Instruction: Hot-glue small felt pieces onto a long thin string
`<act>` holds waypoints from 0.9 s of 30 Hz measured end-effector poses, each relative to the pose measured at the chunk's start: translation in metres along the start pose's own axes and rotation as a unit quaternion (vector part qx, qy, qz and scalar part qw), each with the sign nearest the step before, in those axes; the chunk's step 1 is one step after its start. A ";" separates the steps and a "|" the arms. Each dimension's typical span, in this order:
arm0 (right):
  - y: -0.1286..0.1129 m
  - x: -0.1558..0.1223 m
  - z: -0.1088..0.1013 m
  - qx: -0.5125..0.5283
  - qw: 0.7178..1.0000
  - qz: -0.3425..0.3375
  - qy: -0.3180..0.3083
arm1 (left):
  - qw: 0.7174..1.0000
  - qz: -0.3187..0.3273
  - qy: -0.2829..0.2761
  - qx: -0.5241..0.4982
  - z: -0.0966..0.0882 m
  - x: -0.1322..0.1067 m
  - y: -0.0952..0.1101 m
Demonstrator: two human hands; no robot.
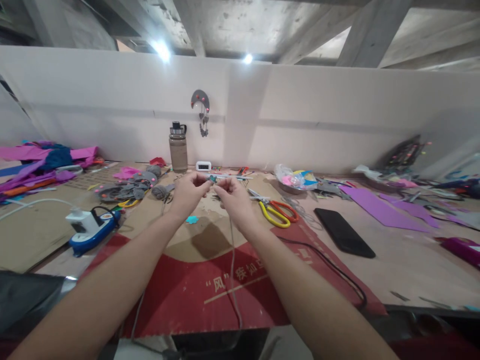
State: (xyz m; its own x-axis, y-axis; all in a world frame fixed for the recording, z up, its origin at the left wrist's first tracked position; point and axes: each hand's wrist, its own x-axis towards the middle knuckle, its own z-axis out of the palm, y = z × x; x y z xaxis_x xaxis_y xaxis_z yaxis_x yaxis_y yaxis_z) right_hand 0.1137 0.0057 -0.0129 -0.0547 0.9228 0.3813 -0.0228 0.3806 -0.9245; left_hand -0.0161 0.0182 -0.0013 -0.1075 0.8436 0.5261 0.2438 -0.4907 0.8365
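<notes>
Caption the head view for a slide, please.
Left hand and right hand hold a teal piece above printed cardboard.

I am holding my left hand (192,191) and right hand (233,192) above a cardboard sheet (176,300) that is lying on the table (397,272), with scissors (265,200) resting to their right and a phone (344,232) farther right. On my left, a power strip (84,245) is sitting nearer to me than a heap of scraps (58,158). Farther back, a bottle (178,152) is standing left of a digital display (203,166), and an ornament (200,99) is hanging on the partition (292,110) behind both.
</notes>
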 end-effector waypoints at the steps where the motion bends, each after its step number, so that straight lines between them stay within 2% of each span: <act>1: 0.001 0.001 -0.004 -0.035 0.999 -0.026 0.008 | 0.999 -0.018 -0.017 -0.031 0.001 0.000 -0.001; 4: 0.000 0.003 -0.014 -0.104 0.990 -0.086 0.030 | 0.989 -0.067 -0.049 -0.119 0.005 0.000 -0.002; 8: -0.003 0.002 -0.017 -0.158 0.979 -0.116 0.058 | 0.975 -0.110 -0.080 -0.178 0.007 -0.001 0.002; 16: -0.006 0.002 -0.021 -0.281 0.948 -0.131 0.074 | 0.962 -0.133 -0.112 -0.211 0.006 -0.001 0.005; 27: -0.001 0.003 -0.024 -0.313 0.935 -0.146 0.084 | 0.956 -0.148 -0.114 -0.224 0.007 -0.003 0.008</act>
State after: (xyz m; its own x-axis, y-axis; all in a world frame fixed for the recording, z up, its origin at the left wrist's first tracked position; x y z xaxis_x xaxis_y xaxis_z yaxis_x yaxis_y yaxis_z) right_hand 0.1372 0.0099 -0.0106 0.0212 0.7503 0.6608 0.5791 0.5296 -0.6198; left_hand -0.0076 0.0138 0.0026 0.1178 0.9605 0.2521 -0.2085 -0.2243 0.9520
